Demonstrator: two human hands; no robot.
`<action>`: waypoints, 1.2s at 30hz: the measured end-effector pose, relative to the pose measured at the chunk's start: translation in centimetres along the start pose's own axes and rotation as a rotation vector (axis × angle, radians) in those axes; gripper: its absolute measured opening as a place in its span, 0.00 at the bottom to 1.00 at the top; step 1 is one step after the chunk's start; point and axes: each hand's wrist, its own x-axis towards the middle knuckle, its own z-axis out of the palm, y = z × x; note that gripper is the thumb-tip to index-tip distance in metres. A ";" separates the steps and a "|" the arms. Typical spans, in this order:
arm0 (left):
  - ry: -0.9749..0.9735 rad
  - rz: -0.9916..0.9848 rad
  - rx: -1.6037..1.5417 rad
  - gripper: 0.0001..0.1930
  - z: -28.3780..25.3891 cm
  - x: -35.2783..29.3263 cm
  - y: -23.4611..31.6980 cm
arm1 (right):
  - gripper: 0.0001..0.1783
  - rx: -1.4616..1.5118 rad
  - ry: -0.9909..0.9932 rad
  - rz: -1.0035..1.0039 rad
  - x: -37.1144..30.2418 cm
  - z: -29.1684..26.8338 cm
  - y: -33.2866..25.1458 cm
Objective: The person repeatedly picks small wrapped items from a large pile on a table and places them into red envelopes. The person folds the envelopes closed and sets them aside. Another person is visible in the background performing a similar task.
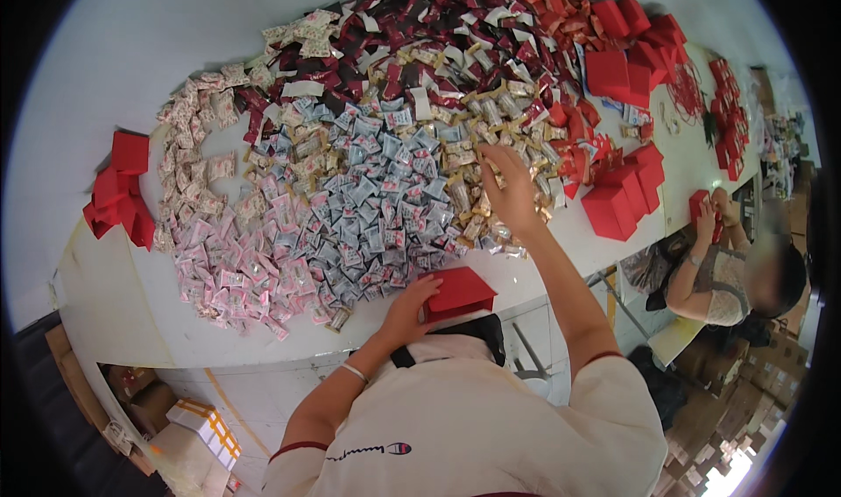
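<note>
At the table's near edge my left hand (pixel 408 313) grips the left side of a red box (pixel 462 290), its fingers over the top edge. My right hand (pixel 512 189) reaches over the gold-wrapped candies (pixel 473 201); its thumb and forefinger are apart, and nothing shows between them. Left of that hand spreads a heap of light-blue packets (pixel 372 182). Pink packets (pixel 254 269) lie further left. Behind are dark-red packets (pixel 377 37), with cream patterned packets (pixel 188 116) along the left.
Red boxes stand in a group at the right (pixel 613 204), the far right (pixel 618 75) and far left (pixel 123 195). Red cords (pixel 686 90) lie beyond. A co-worker (pixel 718 278) on the right holds a red box. A white carton with orange tape (pixel 206 427) sits below the table.
</note>
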 end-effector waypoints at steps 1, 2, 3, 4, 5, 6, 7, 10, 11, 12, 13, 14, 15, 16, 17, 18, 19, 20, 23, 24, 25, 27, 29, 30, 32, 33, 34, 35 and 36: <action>0.020 0.003 -0.006 0.29 0.3 -0.3 -0.1 | 0.14 -0.015 -0.019 -0.062 2.0 1.6 2.0; 0.047 -0.001 -0.009 0.29 0.5 -0.6 -0.4 | 0.16 -0.023 -0.042 -0.128 4.0 3.4 3.8; 0.062 -0.011 -0.003 0.31 0.7 -0.8 -0.5 | 0.17 -0.068 -0.077 -0.127 6.0 5.0 5.3; 0.058 -0.026 0.010 0.31 0.8 -0.7 -0.4 | 0.17 -0.118 -0.107 -0.121 7.8 6.3 6.6; 0.051 -0.041 0.024 0.32 0.7 -0.5 -0.1 | 0.17 -0.240 -0.158 -0.119 9.1 7.9 8.5; 0.038 -0.056 0.036 0.32 0.8 -0.4 0.1 | 0.16 -0.364 -0.208 -0.110 9.9 9.3 10.5; 0.049 -0.059 0.031 0.32 1.1 -0.5 0.1 | 0.16 -0.485 -0.266 -0.115 10.7 10.1 10.9; 0.070 -0.067 0.023 0.33 1.7 -0.6 0.1 | 0.17 -0.438 -0.370 0.010 11.9 11.0 12.0; 0.077 -0.074 0.024 0.33 1.8 -0.6 0.1 | 0.15 -0.252 -0.274 0.112 12.0 10.9 12.3; 0.083 -0.081 0.026 0.33 1.9 -0.6 0.0 | 0.13 -0.066 -0.176 0.215 11.9 10.5 12.6; 0.080 -0.083 0.032 0.33 1.9 -0.5 0.0 | 0.12 0.119 -0.074 0.319 12.1 10.0 12.5; 0.076 -0.086 0.037 0.33 2.0 -0.5 0.0 | 0.11 0.222 -0.081 0.405 12.5 10.0 12.3; 0.073 -0.090 0.042 0.34 2.0 -0.4 0.0 | 0.11 0.325 -0.088 0.492 13.0 10.1 12.0; 0.078 -0.085 0.046 0.34 2.0 -0.3 0.0 | 0.11 0.427 -0.091 0.581 13.5 9.9 11.5; 0.074 -0.077 0.054 0.34 1.9 0.0 0.2 | 0.12 0.522 -0.022 0.615 14.0 10.3 10.6; 0.069 -0.068 0.061 0.34 1.8 0.2 0.3 | 0.16 0.150 0.027 0.483 14.5 11.4 10.1; 0.059 -0.077 0.063 0.33 1.6 0.5 0.6 | 0.20 0.026 -0.090 0.427 15.2 12.1 9.7; 0.048 -0.087 0.065 0.33 1.4 0.6 0.8 | 0.27 -0.195 -0.183 0.385 15.6 12.7 8.4; 0.026 -0.099 0.077 0.32 1.2 0.7 1.0 | 0.31 -0.298 -0.409 0.313 16.4 14.1 7.9; 0.019 -0.098 0.079 0.32 1.2 0.9 0.9 | 0.30 -0.245 -0.388 0.279 16.1 14.4 8.2; 0.007 -0.099 0.093 0.32 1.2 1.0 0.9 | 0.28 -0.191 -0.282 0.241 15.6 14.7 8.6; -0.016 -0.100 0.115 0.32 1.2 1.3 0.9 | 0.26 -0.120 -0.145 0.234 14.7 14.9 8.9; -0.013 -0.069 0.120 0.32 1.4 1.6 1.0 | 0.22 0.079 -0.033 0.259 14.0 14.4 8.9; -0.013 -0.055 0.121 0.32 1.4 2.0 1.0 | 0.21 0.213 -0.001 0.284 13.7 13.7 9.2; -0.032 -0.031 0.121 0.32 1.2 2.5 1.3 | 0.13 0.505 0.157 0.337 12.8 11.4 8.5; -0.039 -0.021 0.123 0.32 1.2 2.8 1.5 | 0.11 0.791 0.279 0.358 12.3 9.8 8.3; -0.038 -0.027 0.102 0.32 1.2 3.0 1.8 | 0.11 1.053 0.330 0.483 11.9 7.3 7.9; -0.046 -0.031 0.084 0.32 1.1 3.4 2.1 | 0.08 1.094 0.304 0.496 11.5 4.5 9.2; -0.040 -0.041 0.067 0.32 1.2 3.6 2.1 | 0.05 1.087 0.262 0.550 11.2 1.7 10.0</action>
